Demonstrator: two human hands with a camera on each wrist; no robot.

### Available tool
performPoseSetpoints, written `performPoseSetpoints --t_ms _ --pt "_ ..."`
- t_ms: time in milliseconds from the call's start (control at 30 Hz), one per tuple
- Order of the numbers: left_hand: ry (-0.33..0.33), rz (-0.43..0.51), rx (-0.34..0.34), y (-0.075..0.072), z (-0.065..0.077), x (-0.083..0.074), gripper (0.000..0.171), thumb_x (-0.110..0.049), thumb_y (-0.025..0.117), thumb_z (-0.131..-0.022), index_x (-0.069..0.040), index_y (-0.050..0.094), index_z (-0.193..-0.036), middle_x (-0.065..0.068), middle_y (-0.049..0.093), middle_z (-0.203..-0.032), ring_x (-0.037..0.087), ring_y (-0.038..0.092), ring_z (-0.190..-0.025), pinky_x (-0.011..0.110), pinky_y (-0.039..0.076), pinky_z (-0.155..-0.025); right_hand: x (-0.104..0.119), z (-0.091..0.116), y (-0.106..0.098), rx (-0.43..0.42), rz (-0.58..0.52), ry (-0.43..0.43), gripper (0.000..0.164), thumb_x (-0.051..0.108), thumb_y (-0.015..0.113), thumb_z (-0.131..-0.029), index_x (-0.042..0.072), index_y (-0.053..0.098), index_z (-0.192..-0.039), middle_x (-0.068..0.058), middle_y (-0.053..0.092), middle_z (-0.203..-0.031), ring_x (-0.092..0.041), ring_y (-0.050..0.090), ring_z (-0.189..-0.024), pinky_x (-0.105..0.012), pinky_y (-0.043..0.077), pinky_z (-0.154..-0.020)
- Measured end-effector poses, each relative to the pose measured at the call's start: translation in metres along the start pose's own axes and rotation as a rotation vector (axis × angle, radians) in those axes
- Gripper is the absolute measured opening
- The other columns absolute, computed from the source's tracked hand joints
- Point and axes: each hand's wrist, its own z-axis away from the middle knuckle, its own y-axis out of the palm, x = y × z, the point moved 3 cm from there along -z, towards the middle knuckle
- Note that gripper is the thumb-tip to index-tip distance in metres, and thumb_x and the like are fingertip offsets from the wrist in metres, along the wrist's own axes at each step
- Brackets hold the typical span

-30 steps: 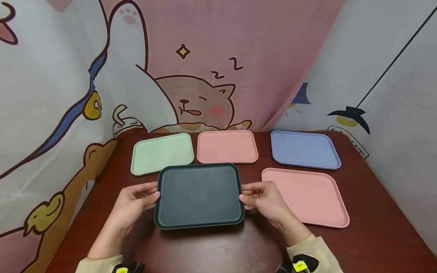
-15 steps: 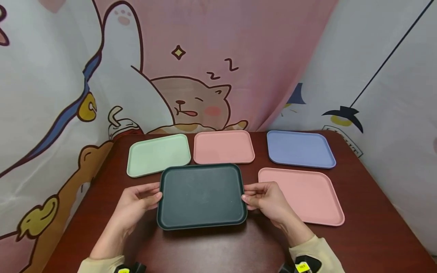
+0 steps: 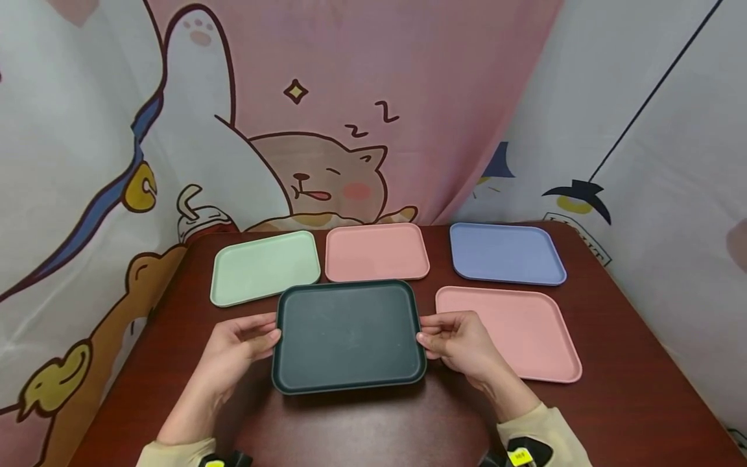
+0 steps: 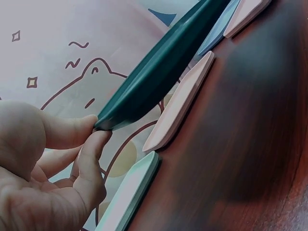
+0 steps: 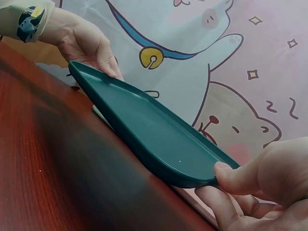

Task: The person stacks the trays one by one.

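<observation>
A dark green rectangular tray (image 3: pixel 350 337) is held up off the table between both hands. My left hand (image 3: pixel 236 350) pinches its left rim, thumb on top and fingers beneath. On the opposite short side, my right hand (image 3: pixel 461 344) grips the rim the same way. The left wrist view shows the tray (image 4: pixel 149 72) raised above the tabletop, with a gap under it. Seen from the right wrist, the tray's inner face (image 5: pixel 149 125) is bare apart from a tiny light speck.
On the brown wooden table (image 3: pixel 362 431) lie a light green tray (image 3: pixel 265 267), a pink tray (image 3: pixel 376 251) and a blue tray (image 3: pixel 506 253) along the back. Another pink tray (image 3: pixel 525 331) lies at the right, behind my right hand. A printed curtain (image 3: pixel 455 97) hangs behind the table.
The head view has turned slightly right, so the table trays and curtain shift left in it. Both hands keep their hold on the dark green tray, which sits slightly further right in view.
</observation>
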Motion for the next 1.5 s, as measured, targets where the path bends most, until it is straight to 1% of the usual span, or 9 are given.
performPoseSetpoints --t_ms 200,333,433,667,767,933,1200,1500 --pt "-0.004 -0.001 0.001 0.004 -0.002 0.001 0.044 0.001 0.074 -0.097 0.009 0.063 -0.139 0.020 0.072 -0.123 0.014 0.074 -0.096 0.032 0.063 -0.083 0.000 0.002 -0.004 -0.021 0.009 0.020 0.037 -0.011 0.074 -0.092 -0.022 0.063 -0.126 -0.019 0.076 -0.099 -0.013 0.074 -0.074 -0.029 0.064 -0.065" --pt "-0.004 0.003 0.005 0.008 -0.004 0.002 0.043 0.001 0.074 -0.097 0.009 0.064 -0.138 0.021 0.072 -0.122 0.014 0.074 -0.096 0.032 0.063 -0.082 0.000 0.003 -0.007 -0.040 0.009 0.034 0.036 -0.011 0.074 -0.093 -0.021 0.064 -0.126 -0.017 0.076 -0.097 -0.013 0.074 -0.073 -0.030 0.064 -0.066" --pt "-0.006 0.002 0.006 0.010 -0.004 0.002 0.043 0.001 0.074 -0.097 0.009 0.064 -0.138 0.020 0.073 -0.121 0.014 0.074 -0.095 0.032 0.063 -0.082 0.001 0.004 -0.009 -0.043 0.011 0.036 0.036 -0.010 0.074 -0.093 -0.021 0.064 -0.126 -0.017 0.075 -0.096 -0.014 0.074 -0.074 -0.030 0.064 -0.066" --pt "-0.006 0.004 0.015 0.014 -0.008 0.004 0.043 0.001 0.074 -0.097 0.009 0.064 -0.138 0.019 0.072 -0.119 0.015 0.073 -0.096 0.031 0.063 -0.083 0.001 0.006 -0.013 -0.054 0.015 0.070 0.035 -0.007 0.076 -0.093 -0.018 0.066 -0.125 -0.013 0.076 -0.094 -0.011 0.071 -0.069 -0.029 0.063 -0.062" --pt "-0.009 0.008 0.023 0.017 -0.009 0.005 0.043 0.002 0.074 -0.097 0.010 0.063 -0.138 0.019 0.072 -0.119 0.014 0.073 -0.096 0.031 0.063 -0.083 0.000 0.006 -0.015 -0.054 0.014 0.081 0.035 -0.006 0.076 -0.094 -0.017 0.066 -0.126 -0.012 0.076 -0.094 -0.011 0.071 -0.069 -0.030 0.064 -0.062" --pt "-0.019 0.004 0.023 0.021 -0.010 0.007 0.043 0.002 0.074 -0.097 0.010 0.063 -0.138 0.020 0.072 -0.120 0.013 0.072 -0.096 0.030 0.063 -0.082 -0.002 0.007 -0.018 -0.052 0.013 0.082 0.034 -0.006 0.075 -0.095 -0.018 0.066 -0.125 -0.012 0.075 -0.093 -0.012 0.071 -0.069 -0.033 0.065 -0.065" --pt "-0.018 0.007 0.028 0.027 -0.013 0.008 0.042 0.002 0.074 -0.097 0.010 0.065 -0.137 0.020 0.072 -0.119 0.014 0.072 -0.096 0.030 0.063 -0.082 -0.007 0.007 -0.022 -0.073 0.023 0.086 0.032 -0.006 0.075 -0.095 -0.017 0.067 -0.123 -0.012 0.075 -0.092 -0.012 0.069 -0.068 -0.032 0.064 -0.064" --pt "-0.038 0.007 0.038 0.033 -0.020 0.017 0.040 0.003 0.073 -0.097 0.010 0.065 -0.135 0.020 0.072 -0.117 0.014 0.072 -0.095 0.029 0.063 -0.081 -0.015 0.007 -0.025 -0.083 0.067 0.087 0.030 -0.003 0.077 -0.095 -0.017 0.068 -0.120 -0.012 0.076 -0.091 -0.013 0.070 -0.068 -0.033 0.064 -0.064"
